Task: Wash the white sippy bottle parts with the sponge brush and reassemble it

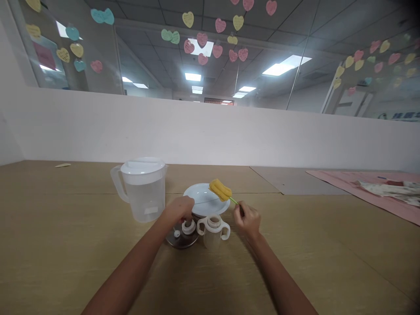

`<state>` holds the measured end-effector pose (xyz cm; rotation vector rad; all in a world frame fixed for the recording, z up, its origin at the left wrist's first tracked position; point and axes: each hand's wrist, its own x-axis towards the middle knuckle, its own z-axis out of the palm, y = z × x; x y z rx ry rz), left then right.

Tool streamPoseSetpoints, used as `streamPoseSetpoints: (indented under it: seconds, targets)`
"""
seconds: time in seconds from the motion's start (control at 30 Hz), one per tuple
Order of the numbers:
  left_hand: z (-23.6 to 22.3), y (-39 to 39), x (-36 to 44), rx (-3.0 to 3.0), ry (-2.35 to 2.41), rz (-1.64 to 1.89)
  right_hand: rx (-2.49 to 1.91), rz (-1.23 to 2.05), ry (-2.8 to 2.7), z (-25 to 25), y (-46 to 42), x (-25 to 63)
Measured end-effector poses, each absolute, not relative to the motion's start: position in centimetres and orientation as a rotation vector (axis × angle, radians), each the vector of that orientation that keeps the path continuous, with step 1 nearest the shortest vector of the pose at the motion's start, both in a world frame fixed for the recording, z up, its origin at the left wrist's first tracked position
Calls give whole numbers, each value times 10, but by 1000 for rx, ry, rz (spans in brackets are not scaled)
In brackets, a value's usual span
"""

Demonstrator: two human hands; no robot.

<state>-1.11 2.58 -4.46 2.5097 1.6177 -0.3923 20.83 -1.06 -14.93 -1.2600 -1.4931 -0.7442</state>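
My right hand (pixel 248 219) grips the thin green handle of a yellow sponge brush (pixel 220 190), whose head is raised over the near right side of a white plate (pixel 200 192). My left hand (pixel 180 211) reaches down with closed fingers at a white bottle collar (pixel 189 228), which sits in a round metal dish (pixel 181 245). A small white part (pixel 176 233) lies beside it in that dish. Between my hands stands a clear baby bottle (pixel 213 234), upright, uncapped, with two white side handles.
A clear lidded pitcher (pixel 146 192) with liquid stands left of the plate. At the right edge lies a pink cloth (pixel 354 186) with a crumpled white cloth (pixel 390 190) on it. A white wall (pixel 210 133) closes off the back of the table.
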Motion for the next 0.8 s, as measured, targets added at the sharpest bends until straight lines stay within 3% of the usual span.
streamPoseSetpoints:
  seconds: [0.2, 0.37, 0.5, 0.67, 0.8]
  targets:
    - [-38, 21, -14, 2532, 1644, -393, -1273, -750, -1505, -148, -11, 207]
    - [-13, -14, -7, 2737, 1656, -156, -1346, -726, -1483, -147, -11, 207]
    - [-3, -42, 6, 2861, 1325, 99, -1391, -678, -1451, -148, -10, 209]
    - [-24, -39, 18, 2818, 1056, -115, -1436, -660, -1440, -152, -7, 210]
    - [-28, -30, 18, 2779, 848, -62, -1408, -651, -1393, -151, -5, 209]
